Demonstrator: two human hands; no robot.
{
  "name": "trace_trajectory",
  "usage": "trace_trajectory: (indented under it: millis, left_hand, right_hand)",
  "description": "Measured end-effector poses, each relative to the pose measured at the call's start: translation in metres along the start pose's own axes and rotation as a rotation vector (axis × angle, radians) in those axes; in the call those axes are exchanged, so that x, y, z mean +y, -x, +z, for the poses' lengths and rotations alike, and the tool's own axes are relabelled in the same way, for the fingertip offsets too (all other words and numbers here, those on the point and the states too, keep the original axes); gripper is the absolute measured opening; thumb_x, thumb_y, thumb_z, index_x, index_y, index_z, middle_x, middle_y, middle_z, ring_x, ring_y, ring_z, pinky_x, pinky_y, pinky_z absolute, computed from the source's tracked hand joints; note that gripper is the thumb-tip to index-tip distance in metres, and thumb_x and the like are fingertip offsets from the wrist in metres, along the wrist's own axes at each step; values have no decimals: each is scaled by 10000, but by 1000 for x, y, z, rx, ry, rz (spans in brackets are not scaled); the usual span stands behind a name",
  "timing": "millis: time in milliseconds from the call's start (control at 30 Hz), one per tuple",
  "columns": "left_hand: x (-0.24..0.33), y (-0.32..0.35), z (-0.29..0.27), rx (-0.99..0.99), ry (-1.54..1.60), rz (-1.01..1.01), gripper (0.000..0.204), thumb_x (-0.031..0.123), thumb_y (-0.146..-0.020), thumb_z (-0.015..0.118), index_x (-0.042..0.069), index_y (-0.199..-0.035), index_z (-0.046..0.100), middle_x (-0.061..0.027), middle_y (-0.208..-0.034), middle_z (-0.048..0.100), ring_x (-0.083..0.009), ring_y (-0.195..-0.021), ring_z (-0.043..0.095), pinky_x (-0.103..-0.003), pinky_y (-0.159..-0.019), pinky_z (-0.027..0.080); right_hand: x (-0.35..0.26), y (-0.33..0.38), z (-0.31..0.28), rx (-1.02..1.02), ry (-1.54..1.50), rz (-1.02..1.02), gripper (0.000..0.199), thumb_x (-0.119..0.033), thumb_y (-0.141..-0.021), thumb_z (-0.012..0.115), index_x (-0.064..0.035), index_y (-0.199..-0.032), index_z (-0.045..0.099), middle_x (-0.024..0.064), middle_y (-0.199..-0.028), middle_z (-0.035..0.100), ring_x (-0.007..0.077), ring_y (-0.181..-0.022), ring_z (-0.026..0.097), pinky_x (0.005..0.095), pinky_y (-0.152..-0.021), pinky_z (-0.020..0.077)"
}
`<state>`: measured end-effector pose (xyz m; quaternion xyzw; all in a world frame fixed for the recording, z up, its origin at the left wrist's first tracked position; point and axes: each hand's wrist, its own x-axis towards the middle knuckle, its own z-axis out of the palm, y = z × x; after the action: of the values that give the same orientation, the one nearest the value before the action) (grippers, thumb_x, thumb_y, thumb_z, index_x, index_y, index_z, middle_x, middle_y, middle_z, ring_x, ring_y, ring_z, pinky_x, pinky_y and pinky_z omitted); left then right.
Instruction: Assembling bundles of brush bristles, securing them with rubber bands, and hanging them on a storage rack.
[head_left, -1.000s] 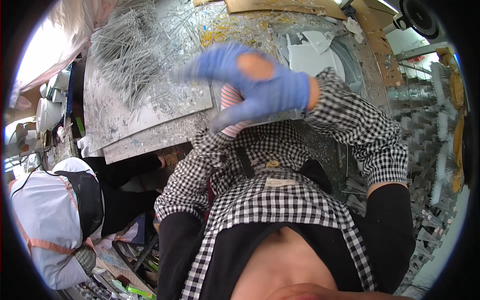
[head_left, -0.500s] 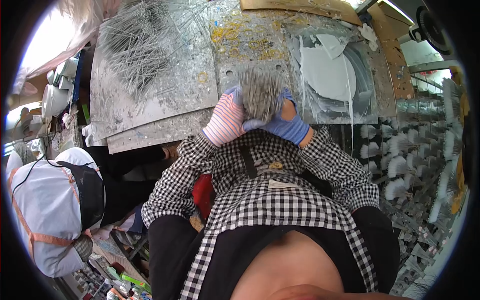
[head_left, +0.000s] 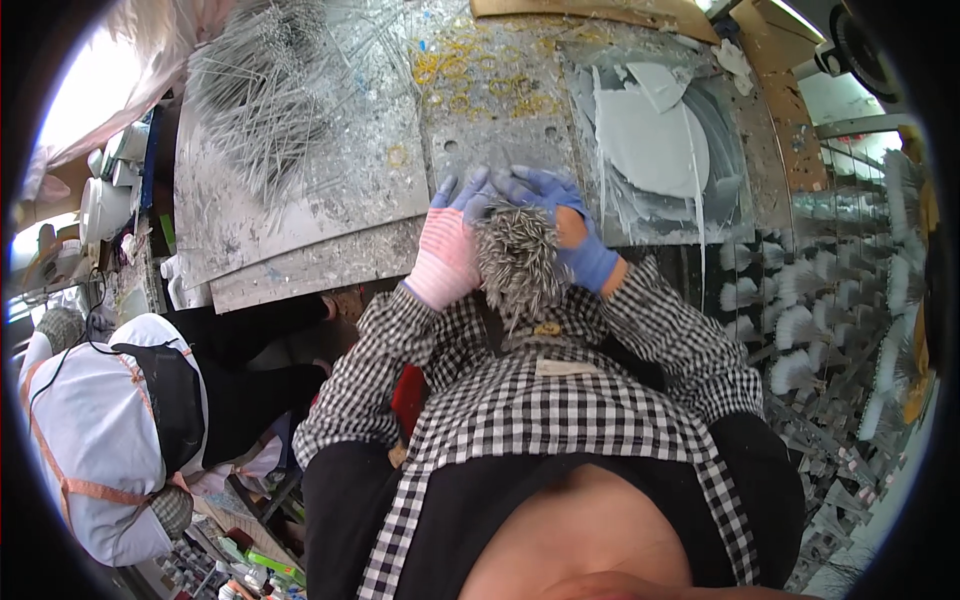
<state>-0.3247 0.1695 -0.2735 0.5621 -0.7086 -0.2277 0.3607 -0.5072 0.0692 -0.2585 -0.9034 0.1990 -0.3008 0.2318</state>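
Between my two gloved hands, at the near edge of the work table, is a thick bundle of thin grey strands (head_left: 518,255). Its cut ends face up and toward me. My left hand (head_left: 450,235), in a pink-striped glove with blue-grey fingers, presses its left side. On the other side, my right hand (head_left: 580,225) in a blue glove, bare skin showing at the back, clasps it. The fingers of both hands reach round the bundle's far side, where the fingertips come close together. What the strands are made of, I cannot tell.
A heap of loose grey strands (head_left: 265,90) lies at the table's far left. Yellow rings (head_left: 470,75) are scattered at the back middle. White paste (head_left: 650,140) covers a plate on the right. Racks of pale brush-like tufts (head_left: 800,300) stand right. A person in white (head_left: 110,420) sits left.
The bundle has tipped toward me and come slightly nearer, so its ends now face up instead of away. My fingers have shifted from beneath it to its far side.
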Motion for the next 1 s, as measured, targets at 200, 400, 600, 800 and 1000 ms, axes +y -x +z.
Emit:
trace_trajectory:
  millis: [200,400,600,800,1000]
  left_hand:
    - [47,28,-19,-160,124,-163,846,397,-830,770,-25,-1448,376,-226,-1435,491,-364,-1371,457,-457,-1144,355]
    - [87,75,-8,-114,1378,-1068,564,127,-925,681,8,-1427,454,-132,-1330,601,-213,-1191,602,-337,-1023,490]
    - [89,76,-7,45,1227,-1112,350,57,-883,662,11,-1226,615,-85,-1040,715,-146,-864,699,-269,-771,578]
    - [88,82,41,240,1028,-951,327,138,-865,732,-6,-1144,641,-72,-964,706,-136,-862,658,-272,-748,540]
    - [87,96,-31,27,597,-970,330,203,-870,733,-4,-1124,692,-68,-975,723,-116,-844,649,-273,-777,516]
  right_hand:
    - [-53,-6,-35,-434,-458,122,669,-373,-747,815,-83,-1311,602,202,-1277,623,358,-1171,593,436,-1046,446]
    - [-67,50,-30,-606,-1044,736,635,-374,-767,853,-25,-1239,612,117,-1144,672,213,-1006,659,357,-831,565]
    - [-64,52,-36,-698,-1138,1239,469,-268,-809,821,-32,-1178,655,31,-981,681,91,-823,647,179,-538,502]
    - [-81,66,-12,-331,-1282,1203,517,-262,-881,773,17,-1260,559,76,-936,703,142,-832,696,233,-558,581]
    - [-72,68,-67,-500,-1159,1147,311,-218,-909,716,26,-1076,620,19,-732,647,74,-473,560,218,-416,475]
